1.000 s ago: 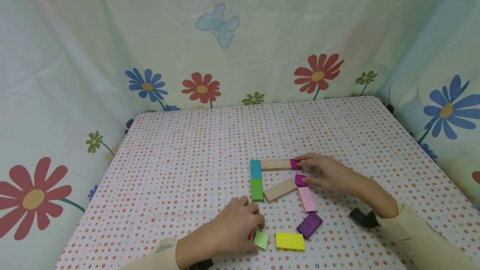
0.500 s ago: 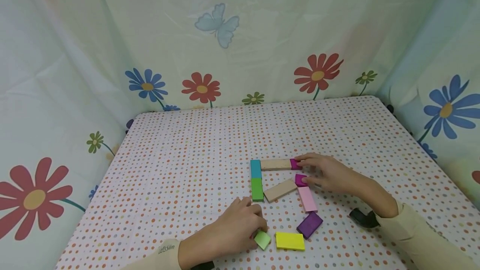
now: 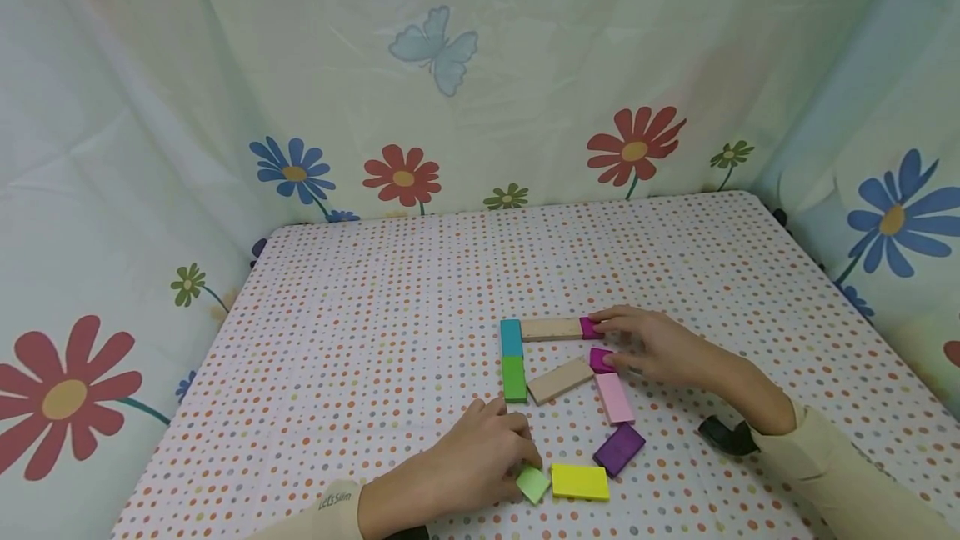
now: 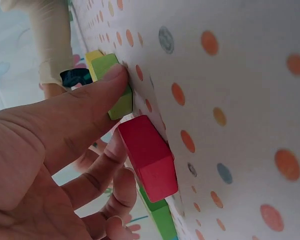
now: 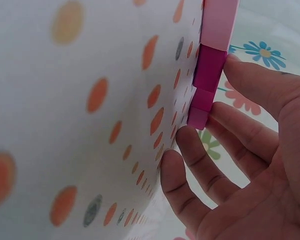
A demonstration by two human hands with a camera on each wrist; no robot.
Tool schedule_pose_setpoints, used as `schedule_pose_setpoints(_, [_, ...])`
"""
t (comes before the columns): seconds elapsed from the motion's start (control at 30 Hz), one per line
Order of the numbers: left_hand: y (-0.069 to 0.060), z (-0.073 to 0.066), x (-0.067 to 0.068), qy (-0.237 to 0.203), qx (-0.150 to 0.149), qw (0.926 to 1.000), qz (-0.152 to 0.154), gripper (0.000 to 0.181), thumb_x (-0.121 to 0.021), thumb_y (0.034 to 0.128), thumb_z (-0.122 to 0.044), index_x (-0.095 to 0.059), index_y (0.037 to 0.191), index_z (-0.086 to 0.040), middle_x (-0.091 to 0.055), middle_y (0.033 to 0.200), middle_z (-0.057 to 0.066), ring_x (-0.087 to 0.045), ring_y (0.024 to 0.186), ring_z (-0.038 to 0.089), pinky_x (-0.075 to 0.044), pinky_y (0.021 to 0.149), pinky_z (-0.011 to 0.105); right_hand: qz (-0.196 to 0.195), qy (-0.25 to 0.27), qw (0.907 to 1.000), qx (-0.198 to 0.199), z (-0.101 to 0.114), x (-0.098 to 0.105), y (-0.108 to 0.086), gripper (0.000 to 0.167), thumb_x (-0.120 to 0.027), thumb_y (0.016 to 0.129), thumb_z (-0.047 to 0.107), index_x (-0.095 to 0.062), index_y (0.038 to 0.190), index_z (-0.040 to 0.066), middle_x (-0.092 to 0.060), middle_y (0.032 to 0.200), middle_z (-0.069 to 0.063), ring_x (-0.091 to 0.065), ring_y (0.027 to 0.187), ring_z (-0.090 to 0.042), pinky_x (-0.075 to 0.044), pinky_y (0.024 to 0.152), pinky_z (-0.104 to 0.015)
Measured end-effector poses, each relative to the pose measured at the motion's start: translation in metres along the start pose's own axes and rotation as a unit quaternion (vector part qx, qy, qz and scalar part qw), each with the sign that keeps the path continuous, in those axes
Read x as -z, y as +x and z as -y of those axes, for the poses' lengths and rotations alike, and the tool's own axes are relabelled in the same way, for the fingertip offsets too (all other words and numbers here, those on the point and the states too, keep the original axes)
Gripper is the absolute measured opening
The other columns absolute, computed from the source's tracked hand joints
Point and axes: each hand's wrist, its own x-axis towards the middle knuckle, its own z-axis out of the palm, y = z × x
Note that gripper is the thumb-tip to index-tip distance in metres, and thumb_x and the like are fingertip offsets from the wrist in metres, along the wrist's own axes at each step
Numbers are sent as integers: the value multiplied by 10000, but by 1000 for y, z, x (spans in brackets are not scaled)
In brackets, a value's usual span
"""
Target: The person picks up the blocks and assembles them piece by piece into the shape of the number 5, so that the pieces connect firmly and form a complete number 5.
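Observation:
My left hand point(image 3: 480, 458) is low in the head view with its fingers bent. Its thumb lies on a light green block point(image 3: 533, 484), while a fingertip meets a red block point(image 4: 149, 157) beside it; the red one is hidden in the head view. Right of the light green block lies a yellow block point(image 3: 581, 482). My right hand point(image 3: 660, 346) rests with fairly extended fingers at two magenta blocks: its thumb touches the nearer magenta block point(image 3: 599, 360), and a fingertip touches the farther magenta block point(image 3: 590, 328).
A blue block point(image 3: 512, 338), a green block point(image 3: 514, 379) and a plain wooden block point(image 3: 551, 329) form a corner. A second wooden block point(image 3: 560, 382) lies slanted inside. A pink block point(image 3: 615, 398) and a purple block point(image 3: 619, 450) continue down the right side of the dotted table point(image 3: 390, 315).
My left hand has shifted slightly right, and the light green block has slid right and turned, close to the yellow block. The red block dropped from sight in the head view. My right hand stayed still.

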Motion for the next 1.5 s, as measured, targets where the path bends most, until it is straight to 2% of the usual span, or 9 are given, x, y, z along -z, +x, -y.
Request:
schedule_pose_setpoints(0.3, [0,0,2,-84,128,9999,15,394,-922,820,-363,-798,1194,-344,-713,1178,-132,-480,1015,36,-316,784,209,3,-4,10000,-64,0,0,1,454,-820,930,177,-703,1351,55,-629,1493,-119,-624,1340,-376,-585,1014,-524])
schedule_pose_setpoints(0.4, [-4,3,7,-105,341,9994,26,455,-922,820,-360,-771,1248,-332,-695,1244,-112,-493,1056,64,-355,822,240,11,13,10000,-59,0,0,1,451,-821,930,181,-704,1348,58,-630,1493,-118,-622,1343,-379,-583,1019,-527])
schedule_pose_setpoints(0.5, [-8,8,14,-158,689,9975,80,473,-923,821,-342,-759,1263,-316,-685,1269,-100,-494,1054,75,-371,848,264,20,8,10000,-69,0,0,1,453,-820,931,183,-703,1349,56,-627,1495,-121,-618,1346,-384,-581,1022,-533])
schedule_pose_setpoints(0.63, [-14,15,18,-259,1065,9940,68,452,-944,790,-377,-781,1203,-294,-707,1211,-94,-509,1023,75,-384,839,277,36,-23,9999,-114,0,0,1,455,-813,937,187,-699,1355,49,-619,1501,-133,-618,1341,-386,-589,1001,-520])
schedule_pose_setpoints(0.7, [-16,18,18,-311,1151,9929,46,438,-956,766,-400,-794,1158,-288,-715,1158,-103,-512,997,68,-392,834,281,49,-21,9999,-123,0,0,1,454,-810,939,189,-698,1356,48,-616,1504,-136,-617,1339,-386,-592,994,-514])
schedule_pose_setpoints(0.83, [-18,21,16,-279,1108,9934,32,389,-966,736,-411,-807,1070,-291,-707,1048,-136,-499,924,45,-392,817,271,57,-9,9999,-116,-1,0,1,451,-812,938,191,-700,1353,54,-616,1503,-134,-608,1354,-397,-582,1020,-537])
schedule_pose_setpoints(0.97, [-16,22,14,-213,1056,9942,11,315,-957,756,-377,-815,1025,-297,-701,1000,-144,-489,881,34,-377,798,256,41,-1,9999,-92,-1,-1,1,447,-811,940,192,-700,1352,56,-618,1501,-128,-614,1346,-390,-579,1024,-541])
schedule_pose_setpoints(1.13, [-13,21,13,-288,1004,9945,-38,287,-936,796,-331,-830,1062,-303,-725,1050,-139,-497,889,26,-363,791,232,34,-5,10000,-83,-1,-1,1,447,-812,937,181,-700,1350,50,-621,1497,-134,-620,1337,-387,-583,1016,-533])
schedule_pose_setpoints(1.5, [-7,20,11,-202,478,9986,105,258,-881,879,-305,-823,1123,-365,-710,1157,-136,-530,1040,49,-396,869,246,-9,4,10000,-35,0,0,1,445,-819,932,181,-705,1346,64,-627,1491,-117,-612,1358,-391,-570,1041,-546])
